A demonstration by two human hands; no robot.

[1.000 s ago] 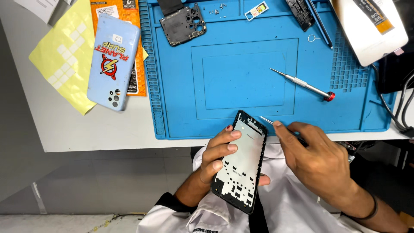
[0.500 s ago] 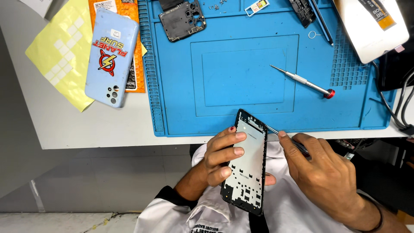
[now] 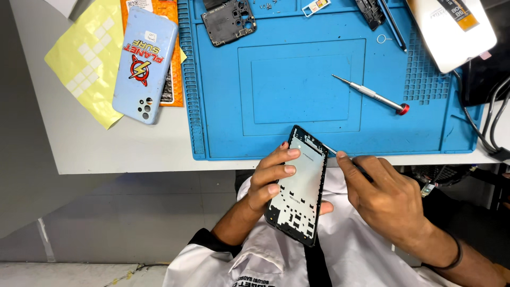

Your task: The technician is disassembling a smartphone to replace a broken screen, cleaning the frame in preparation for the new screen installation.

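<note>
Far left on the grey table [image 3: 106,149]: yellow adhesive sheet [image 3: 87,64] with pale squares, lying flat. Just right of it, a light-blue phone back cover [image 3: 144,64] with a lightning-bolt sticker, resting partly over an orange sheet [image 3: 171,53]. Next comes the blue repair mat [image 3: 297,79], covering most of the table's right part. On the mat, top left: a black inner phone cover plate [image 3: 229,21]; small screws near the top edge, too small to count. Below the table edge, over the person's lap, the left hand [image 3: 268,180] holds a stripped phone frame [image 3: 298,191], black rim, whitish inner plate with cutouts, tilted with its top end overlapping the mat's near edge. Left fingers curl over the frame's left side, thumb tip showing on the right side. The right hand [image 3: 390,199] pinches a thin metal tool [image 3: 340,157], fingers narrow around it; its tip meets the frame's upper right edge. Can't tell if tweezers or a pry pick. On the mat further right: a precision screwdriver [image 3: 372,95] with a red cap, lying diagonal, well apart from the hands. Top right: a white device [image 3: 451,32]; black cables [image 3: 491,122] at the right edge.
</note>
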